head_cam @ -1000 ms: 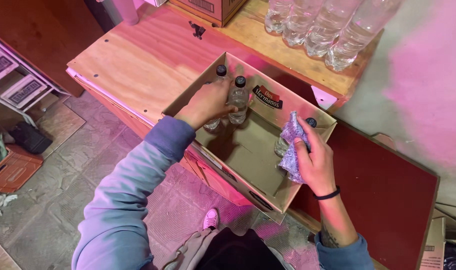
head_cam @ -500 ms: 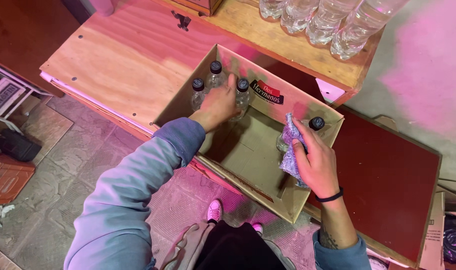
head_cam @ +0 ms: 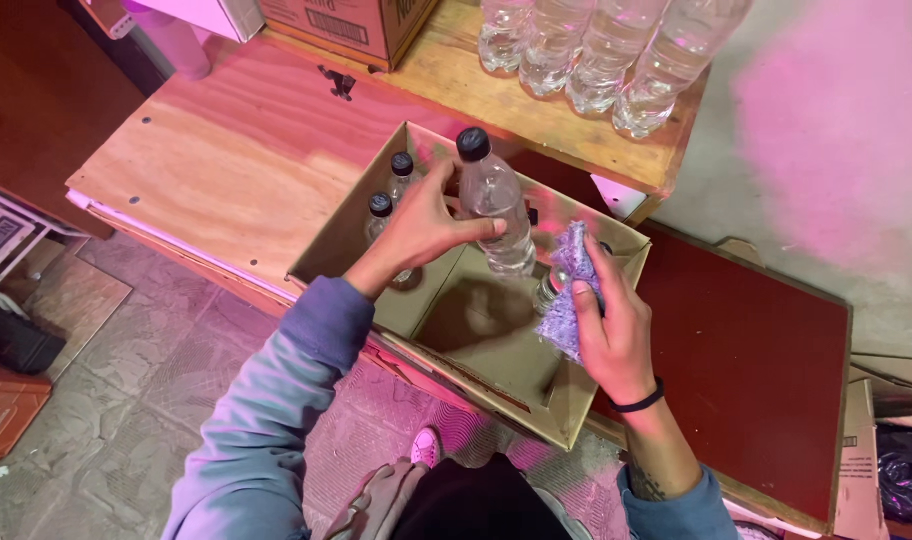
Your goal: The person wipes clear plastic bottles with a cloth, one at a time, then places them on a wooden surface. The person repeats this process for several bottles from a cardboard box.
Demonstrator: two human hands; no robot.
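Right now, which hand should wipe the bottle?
Probably the right hand: it holds the purple cloth beside the bottle. The left hand is busy gripping that bottle above the box.

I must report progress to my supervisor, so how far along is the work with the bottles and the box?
Looks done: four clear plastic bottles stand on the wooden shelf. In hand: the left hand holds a black-capped clear bottle above the open cardboard box, while the right hand holds a purple cloth. Left: at least two capped bottles stand in the box.
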